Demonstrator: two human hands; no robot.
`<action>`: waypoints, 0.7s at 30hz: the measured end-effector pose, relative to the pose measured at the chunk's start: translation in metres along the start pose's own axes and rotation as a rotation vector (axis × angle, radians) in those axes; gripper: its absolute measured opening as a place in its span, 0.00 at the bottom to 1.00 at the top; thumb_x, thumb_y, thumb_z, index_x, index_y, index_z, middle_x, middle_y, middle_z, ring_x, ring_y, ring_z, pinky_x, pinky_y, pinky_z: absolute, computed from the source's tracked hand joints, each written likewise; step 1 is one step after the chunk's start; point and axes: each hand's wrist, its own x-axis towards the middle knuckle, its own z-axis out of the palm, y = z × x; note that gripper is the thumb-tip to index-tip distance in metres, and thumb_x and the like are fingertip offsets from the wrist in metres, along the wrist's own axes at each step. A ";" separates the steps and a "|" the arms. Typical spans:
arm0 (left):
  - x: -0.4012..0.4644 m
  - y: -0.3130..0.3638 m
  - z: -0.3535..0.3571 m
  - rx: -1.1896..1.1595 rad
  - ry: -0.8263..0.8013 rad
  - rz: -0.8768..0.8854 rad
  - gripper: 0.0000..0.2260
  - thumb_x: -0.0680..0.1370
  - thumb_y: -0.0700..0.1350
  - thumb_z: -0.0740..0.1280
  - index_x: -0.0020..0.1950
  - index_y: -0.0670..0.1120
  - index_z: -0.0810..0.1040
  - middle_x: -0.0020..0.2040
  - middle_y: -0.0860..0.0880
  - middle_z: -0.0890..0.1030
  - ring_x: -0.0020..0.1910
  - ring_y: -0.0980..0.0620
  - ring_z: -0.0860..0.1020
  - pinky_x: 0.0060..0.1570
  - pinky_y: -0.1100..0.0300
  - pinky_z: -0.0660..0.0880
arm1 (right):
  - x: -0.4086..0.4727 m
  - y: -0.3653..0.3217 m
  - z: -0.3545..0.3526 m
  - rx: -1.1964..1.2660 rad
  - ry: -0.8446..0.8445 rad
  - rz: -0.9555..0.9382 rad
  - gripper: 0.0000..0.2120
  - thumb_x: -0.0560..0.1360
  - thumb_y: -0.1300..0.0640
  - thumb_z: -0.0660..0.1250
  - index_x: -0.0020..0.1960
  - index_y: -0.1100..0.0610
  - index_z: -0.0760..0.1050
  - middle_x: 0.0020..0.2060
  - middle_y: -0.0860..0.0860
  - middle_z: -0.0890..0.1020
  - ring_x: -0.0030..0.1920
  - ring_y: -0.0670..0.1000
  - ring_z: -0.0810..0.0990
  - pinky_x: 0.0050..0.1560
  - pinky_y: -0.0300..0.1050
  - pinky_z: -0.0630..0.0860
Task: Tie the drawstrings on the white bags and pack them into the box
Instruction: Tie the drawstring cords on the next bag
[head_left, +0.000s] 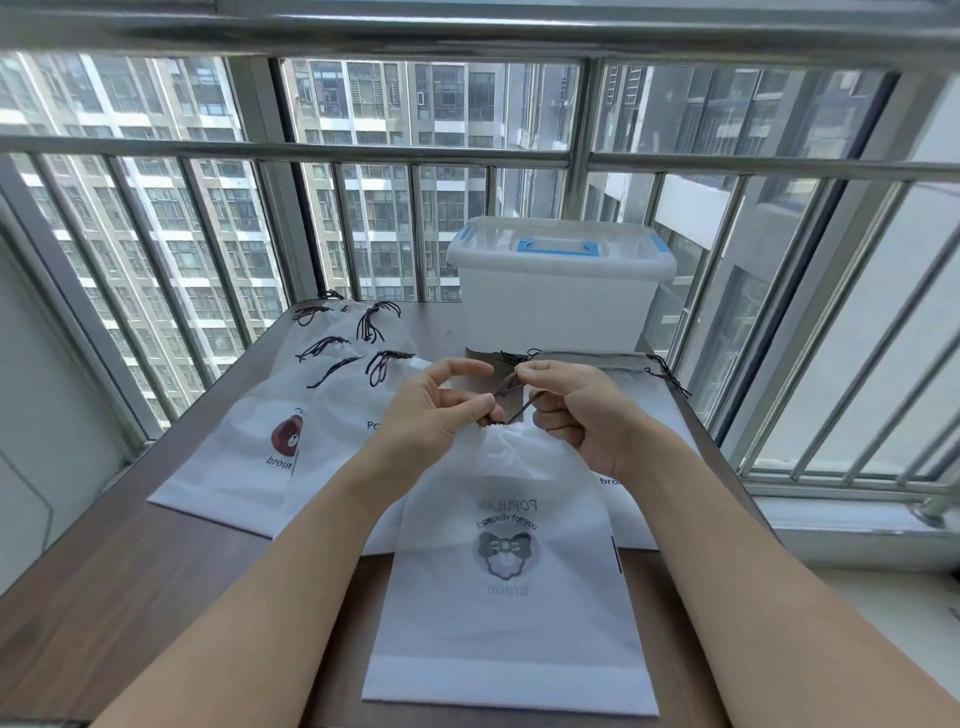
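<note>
A white drawstring bag (511, 613) with a faint reversed print hangs in front of me, its cinched mouth lifted above the table. My left hand (434, 410) pinches the dark drawstring (511, 402) right at the gathered neck. My right hand (574, 405) pinches the cord's upper part a little higher. The white plastic box (558, 306), lid on with a blue handle, stands at the table's far side.
Several white bags (249, 457) with tied dark cords lie fanned on the left of the brown table (130, 587). More white bags (634, 384) lie to the right under my arm. Metal window railings (291, 150) close off the far and right sides.
</note>
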 end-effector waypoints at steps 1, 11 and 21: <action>0.001 0.000 -0.001 0.009 0.025 0.001 0.07 0.78 0.35 0.69 0.55 0.43 0.80 0.39 0.44 0.85 0.39 0.53 0.80 0.45 0.66 0.75 | 0.000 -0.001 0.001 -0.029 0.025 -0.031 0.04 0.81 0.63 0.64 0.51 0.55 0.73 0.24 0.44 0.61 0.23 0.44 0.56 0.20 0.34 0.53; 0.002 -0.006 0.001 0.067 -0.062 -0.033 0.08 0.81 0.35 0.64 0.55 0.36 0.82 0.41 0.44 0.82 0.42 0.55 0.79 0.48 0.69 0.76 | -0.011 0.002 0.019 -0.465 -0.100 -0.429 0.10 0.78 0.75 0.56 0.48 0.63 0.72 0.26 0.44 0.75 0.27 0.42 0.73 0.33 0.33 0.70; -0.004 0.001 0.002 0.057 -0.101 -0.099 0.06 0.80 0.37 0.67 0.52 0.40 0.84 0.42 0.48 0.84 0.44 0.56 0.81 0.50 0.67 0.75 | -0.006 0.010 0.017 -0.751 0.105 -0.610 0.08 0.78 0.65 0.64 0.47 0.54 0.78 0.34 0.51 0.80 0.30 0.45 0.75 0.35 0.39 0.73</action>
